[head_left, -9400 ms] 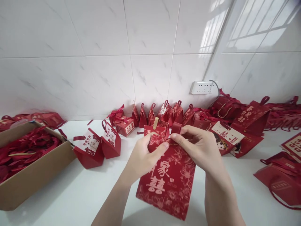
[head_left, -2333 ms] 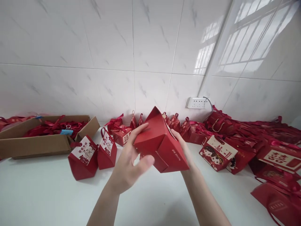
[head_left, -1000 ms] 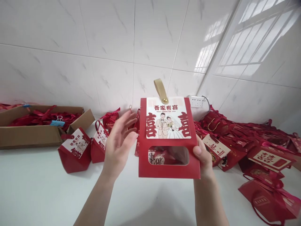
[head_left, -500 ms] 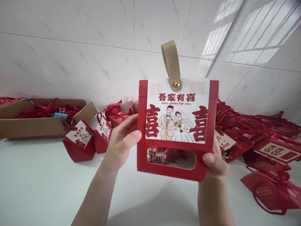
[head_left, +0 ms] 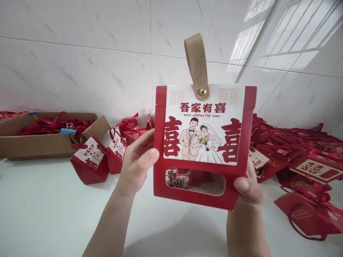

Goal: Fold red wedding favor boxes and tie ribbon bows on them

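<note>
Between my two hands a red wedding favor box (head_left: pixel 199 201) is held up above the white tabletop, its front facing me. A gold strap handle (head_left: pixel 197 64), fixed by a round stud, stands up from its top. On the white front label (head_left: pixel 205 125) a bride and groom are drawn between large red characters. Wrapped pieces show through the clear window (head_left: pixel 195 182) below. My left hand (head_left: pixel 140 160) grips the left side, thumb at the edge. The right side is gripped by my right hand (head_left: pixel 249 187), thumb on the lower front corner. The other fingers are mostly behind the box.
At the back left stands an open cardboard box (head_left: pixel 48 142) of red ribboned items with a blue binder clip (head_left: pixel 68 131). Beside it sit smaller red favor boxes (head_left: pixel 91 167). More red boxes (head_left: pixel 308 214) lie heaped at right. A tiled wall (head_left: pixel 123 28) rises behind.
The favor box looks slightly larger, so it has come a little closer, and its top and strap sit higher. Both hands keep their hold on it.
</note>
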`<state>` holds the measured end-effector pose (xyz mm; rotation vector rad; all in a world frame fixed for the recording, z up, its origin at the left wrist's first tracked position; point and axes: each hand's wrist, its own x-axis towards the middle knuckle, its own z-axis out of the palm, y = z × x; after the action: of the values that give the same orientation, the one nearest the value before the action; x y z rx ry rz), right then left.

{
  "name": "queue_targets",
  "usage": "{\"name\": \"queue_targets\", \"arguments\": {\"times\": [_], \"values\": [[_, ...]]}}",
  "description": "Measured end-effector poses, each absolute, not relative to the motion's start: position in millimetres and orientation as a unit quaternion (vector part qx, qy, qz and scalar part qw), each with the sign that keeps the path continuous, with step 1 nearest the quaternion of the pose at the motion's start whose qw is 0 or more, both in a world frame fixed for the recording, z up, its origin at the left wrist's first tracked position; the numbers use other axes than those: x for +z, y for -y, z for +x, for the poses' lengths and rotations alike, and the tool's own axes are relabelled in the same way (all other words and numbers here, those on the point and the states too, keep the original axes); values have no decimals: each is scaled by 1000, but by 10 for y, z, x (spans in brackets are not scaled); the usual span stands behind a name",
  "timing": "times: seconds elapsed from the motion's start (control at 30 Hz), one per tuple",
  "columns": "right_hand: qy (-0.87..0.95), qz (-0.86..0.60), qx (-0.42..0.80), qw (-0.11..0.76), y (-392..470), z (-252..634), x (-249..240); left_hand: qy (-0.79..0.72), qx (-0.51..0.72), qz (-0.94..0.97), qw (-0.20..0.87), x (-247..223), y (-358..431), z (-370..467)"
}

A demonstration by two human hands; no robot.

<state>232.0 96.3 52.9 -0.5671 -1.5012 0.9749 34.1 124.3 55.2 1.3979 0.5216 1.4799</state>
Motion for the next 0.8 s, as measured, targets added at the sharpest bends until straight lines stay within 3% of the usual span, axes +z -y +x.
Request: {"name": "queue_targets", "arguments": {"times": [0.17,0.3,0.53,0.8], "values": [[599,-350,390,606,-1145,2444,479,-278,563,638,446,523,-1270,282],[606,-473,344,539,-1174,2469,533,-314,493,667,462,514,-1296,265],[755,-440,343,345,-1080,2414,601,-364,540,620,439,519,-1294,341],[801,-430,291,300,-1101,2398,578,-372,556,609,426,570,-1252,362]]}}
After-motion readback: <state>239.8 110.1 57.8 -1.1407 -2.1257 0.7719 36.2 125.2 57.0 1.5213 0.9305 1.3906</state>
